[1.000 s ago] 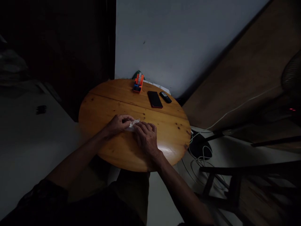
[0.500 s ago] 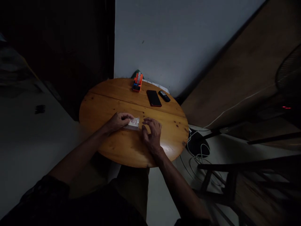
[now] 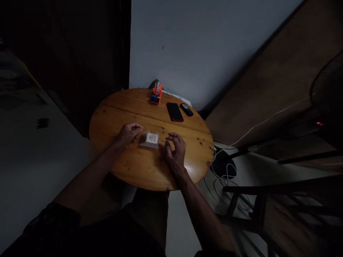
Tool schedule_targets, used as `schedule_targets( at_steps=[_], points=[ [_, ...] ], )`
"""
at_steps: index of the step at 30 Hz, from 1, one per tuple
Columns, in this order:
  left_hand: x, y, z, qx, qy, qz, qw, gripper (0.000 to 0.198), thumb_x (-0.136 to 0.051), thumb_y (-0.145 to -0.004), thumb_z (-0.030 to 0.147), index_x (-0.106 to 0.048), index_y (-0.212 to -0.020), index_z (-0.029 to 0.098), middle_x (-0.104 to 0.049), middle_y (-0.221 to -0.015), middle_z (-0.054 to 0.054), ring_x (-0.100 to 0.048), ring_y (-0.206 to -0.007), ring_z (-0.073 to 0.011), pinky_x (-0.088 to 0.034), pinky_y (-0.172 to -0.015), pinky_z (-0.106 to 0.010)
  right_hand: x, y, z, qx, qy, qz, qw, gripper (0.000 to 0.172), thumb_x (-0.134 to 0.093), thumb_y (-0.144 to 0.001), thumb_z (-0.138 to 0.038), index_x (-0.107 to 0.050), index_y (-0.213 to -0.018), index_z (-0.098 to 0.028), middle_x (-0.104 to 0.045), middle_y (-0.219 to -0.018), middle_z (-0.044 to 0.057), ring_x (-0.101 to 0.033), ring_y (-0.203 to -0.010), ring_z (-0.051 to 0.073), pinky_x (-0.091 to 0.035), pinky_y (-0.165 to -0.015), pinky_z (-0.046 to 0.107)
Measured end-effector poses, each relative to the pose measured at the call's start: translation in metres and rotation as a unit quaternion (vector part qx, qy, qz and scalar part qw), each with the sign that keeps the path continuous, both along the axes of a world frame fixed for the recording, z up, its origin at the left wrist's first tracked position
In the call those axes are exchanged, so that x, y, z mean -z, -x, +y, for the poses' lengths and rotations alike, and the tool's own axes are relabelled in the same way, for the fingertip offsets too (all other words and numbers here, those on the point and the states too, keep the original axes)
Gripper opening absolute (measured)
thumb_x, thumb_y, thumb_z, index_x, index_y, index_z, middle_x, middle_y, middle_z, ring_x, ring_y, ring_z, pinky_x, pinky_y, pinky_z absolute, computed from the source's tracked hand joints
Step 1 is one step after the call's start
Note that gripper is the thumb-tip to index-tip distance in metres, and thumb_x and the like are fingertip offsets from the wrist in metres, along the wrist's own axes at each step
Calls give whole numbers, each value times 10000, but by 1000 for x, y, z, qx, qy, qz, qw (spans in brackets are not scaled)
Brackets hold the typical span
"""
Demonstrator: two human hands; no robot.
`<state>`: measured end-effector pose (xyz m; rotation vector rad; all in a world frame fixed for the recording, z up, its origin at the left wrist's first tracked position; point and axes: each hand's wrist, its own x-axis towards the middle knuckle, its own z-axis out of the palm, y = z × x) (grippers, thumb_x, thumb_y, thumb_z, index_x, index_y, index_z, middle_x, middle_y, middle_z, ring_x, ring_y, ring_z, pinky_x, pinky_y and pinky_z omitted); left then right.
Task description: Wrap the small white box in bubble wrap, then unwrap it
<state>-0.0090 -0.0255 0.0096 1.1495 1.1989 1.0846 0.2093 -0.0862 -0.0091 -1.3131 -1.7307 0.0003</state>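
Note:
A small white box (image 3: 152,138) in clear plastic wrap rests on the round wooden table (image 3: 128,171), between my two hands. Pinkish print shows on its top, and the wrap sticks out at its left side. Just left of the box is my left hand (image 3: 128,134), apart from it, with fingers loosely bent and nothing seen in them. To the right, my right hand (image 3: 176,150) hovers over or rests on the tabletop; I cannot tell which. Its fingers are curved and spread from the thumb, holding nothing.
An orange tape dispenser (image 3: 156,93) stands at the table's far edge. A dark smartphone (image 3: 175,112) and a small keypad phone (image 3: 187,109) lie right of it. Behind is a wall (image 3: 187,53). Cables (image 3: 227,176) and a dark wooden chair (image 3: 257,210) are at the right.
My left hand has let go of the wrapped box and drawn back to the left. The box stays in place. My right hand has shifted slightly to the right.

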Motion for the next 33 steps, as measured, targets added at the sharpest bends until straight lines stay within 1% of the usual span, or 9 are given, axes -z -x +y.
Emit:
schedule_targets(
  at_steps=[5, 8, 12, 16, 19, 23, 25, 29, 33],
  points=[
    [0, -1, -1, 14, -9, 23, 1000, 242, -668, -616, 372, -626, -736, 167, -502, -523, 49, -390, -441, -72, -278, -408, -195, 0, 0, 0, -7, 11, -8, 1000, 124, -536, -885, -224, -634, -960, -236, -671, -1172, 97, -606, -1131, 282, -398, -968, 460],
    [0, 0, -2, 24, -12, 26, 999, 228, -669, -619, 369, -620, -716, 169, -494, -523, 53, -381, -439, -69, -273, -412, -195, 0, 0, -1, -16, 4, -21, 1000, 106, -548, -886, -235, -630, -955, -232, -677, -1179, 101, -618, -1125, 275, -410, -947, 444],
    [-3, -1, -4, 34, -18, 33, 999, 224, -662, -613, 369, -616, -697, 166, -497, -523, 52, -380, -440, -68, -264, -417, -200, 0, 1, -2, -28, 15, -38, 999, 113, -576, -888, -270, -637, -976, -235, -669, -1208, 106, -611, -1143, 278, -412, -964, 449],
    [-7, -2, -7, 58, -22, 33, 998, 226, -659, -626, 378, -613, -688, 166, -488, -503, 57, -347, -422, -62, -235, -417, -207, 0, 1, -2, -52, 29, -54, 997, 148, -598, -878, -285, -649, -1005, -227, -653, -1237, 116, -593, -1159, 285, -416, -979, 454],
    [-5, -2, -7, 81, -17, 28, 996, 228, -671, -643, 381, -610, -697, 168, -503, -495, 56, -341, -416, -62, -235, -427, -210, 1, 1, -1, -63, 34, -74, 995, 179, -607, -883, -302, -654, -1039, -230, -644, -1261, 121, -586, -1176, 288, -420, -984, 456],
    [-1, -2, -6, 105, -37, 30, 993, 246, -686, -673, 396, -611, -695, 162, -534, -519, 42, -403, -460, -74, -284, -468, -210, 3, 2, 2, -76, 46, -109, 990, 254, -651, -881, -347, -647, -1113, -242, -628, -1312, 123, -579, -1207, 289, -417, -990, 449],
    [-1, -2, -6, 114, -49, 43, 991, 244, -691, -678, 389, -609, -684, 159, -542, -534, 38, -432, -487, -80, -305, -489, -210, 2, 3, 4, -90, 50, -128, 986, 306, -659, -884, -360, -635, -1162, -234, -616, -1340, 130, -567, -1233, 288, -415, -992, 441],
    [-6, -4, -9, 120, -47, 66, 989, 235, -698, -664, 375, -605, -672, 160, -553, -557, 36, -454, -513, -87, -328, -512, -214, -3, 5, 6, -106, 63, -154, 980, 317, -630, -905, -361, -628, -1191, -225, -608, -1355, 134, -553, -1249, 289, -410, -989, 437],
    [-8, -4, -9, 119, -46, 79, 989, 246, -704, -651, 387, -616, -683, 159, -553, -583, 37, -455, -533, -94, -325, -513, -218, -13, 6, 6, -118, 88, -172, 974, 297, -608, -920, -355, -638, -1184, -223, -607, -1358, 132, -564, -1209, 289, -412, -960, 435]
  ],
)
